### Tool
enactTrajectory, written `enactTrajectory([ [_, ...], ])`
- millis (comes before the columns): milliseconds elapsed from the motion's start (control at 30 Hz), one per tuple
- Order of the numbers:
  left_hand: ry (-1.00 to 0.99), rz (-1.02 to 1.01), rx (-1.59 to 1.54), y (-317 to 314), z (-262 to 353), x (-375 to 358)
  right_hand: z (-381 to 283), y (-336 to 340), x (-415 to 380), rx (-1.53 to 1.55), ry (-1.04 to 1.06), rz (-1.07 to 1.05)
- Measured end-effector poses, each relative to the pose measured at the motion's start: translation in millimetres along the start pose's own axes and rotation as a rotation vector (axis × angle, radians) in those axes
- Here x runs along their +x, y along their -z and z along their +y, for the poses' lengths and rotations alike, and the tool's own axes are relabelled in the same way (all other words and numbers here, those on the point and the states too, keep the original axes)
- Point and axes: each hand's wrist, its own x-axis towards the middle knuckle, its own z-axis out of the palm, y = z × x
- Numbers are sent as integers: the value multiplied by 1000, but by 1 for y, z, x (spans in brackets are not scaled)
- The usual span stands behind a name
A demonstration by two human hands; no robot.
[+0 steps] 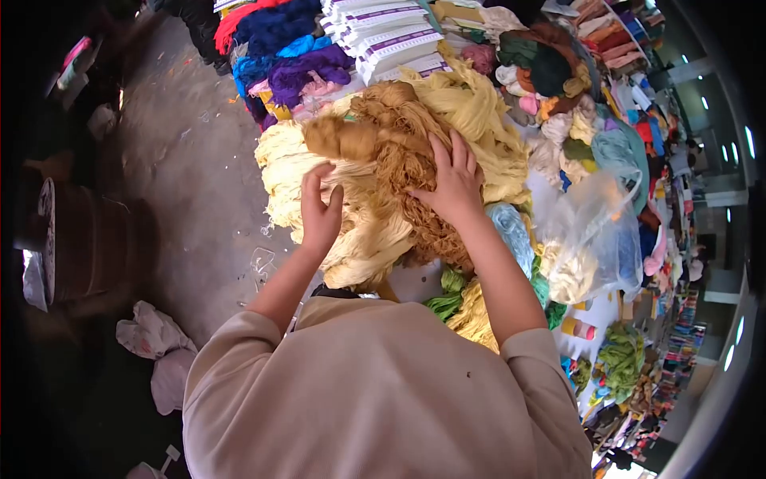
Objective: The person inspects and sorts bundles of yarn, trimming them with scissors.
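A bundle of golden-brown yarn [399, 144] lies on a heap of cream yarn [351, 215] in front of me. My right hand [456, 182] rests on the bundle's right side, fingers spread and thumb pointing left. To the left, my left hand [322, 209] is held over the cream yarn with its fingers apart and nothing in it. A loose part of the brown bundle sticks out to the left, blurred, above my left hand. Pale yellow yarn [495, 144] lies behind and to the right of my right hand.
White packs with purple stripes [391, 40] are stacked at the back. Blue and purple yarn [307, 76] lies left of them. A clear plastic bag [598, 239] and green yarn [622, 359] are on the right. A brown drum [88, 239] stands on the floor at left.
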Motion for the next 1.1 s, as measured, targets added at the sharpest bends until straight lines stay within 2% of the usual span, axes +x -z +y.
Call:
enactTrajectory([
  [33, -117, -24, 158, 4, 22, 8, 0, 0, -1, -8, 15, 4],
  [100, -451, 18, 150, -6, 52, 32, -2, -4, -2, -36, 42, 42],
  [133, -521, 10, 219, -13, 58, 40, -2, -6, -4, -62, 63, 80],
  [200, -455, -87, 227, -34, 38, 58, 1, -4, -6, -19, 103, 129],
  [233, -348, -79, 226, -46, 24, 66, 5, -4, -6, 26, 135, 180],
  [300, -135, -138, 18, -60, -35, 75, 17, -10, -7, 88, 153, 247],
  [333, -250, -89, 141, -61, -49, 76, 22, -15, -5, 109, 147, 251],
  [467, -235, -32, 284, -72, -80, 67, 31, -30, 7, 122, 133, 205],
  [533, -326, 25, 317, -78, -90, 65, 34, -33, 15, 136, 137, 184],
  [667, -245, 38, 271, -85, -115, 68, 36, -46, 32, 135, 160, 157],
  [767, -188, -191, 423, -83, -122, 74, 39, -54, 36, 109, 173, 160],
  [800, -289, -110, 357, -84, -115, 77, 39, -55, 36, 91, 174, 157],
  [833, -285, -99, 357, -86, -121, 76, 38, -55, 37, 98, 169, 159],
  [867, -346, -162, 575, -87, -129, 72, 38, -54, 36, 96, 179, 159],
  [967, -355, -240, 645, -76, -125, 68, 32, -46, 25, 80, 154, 137],
  [1033, -323, -228, 396, -59, -90, 68, 27, -38, 17, 86, 131, 129],
  [1100, -286, -243, 428, -38, -64, 53, 25, -35, 10, 76, 138, 125],
])
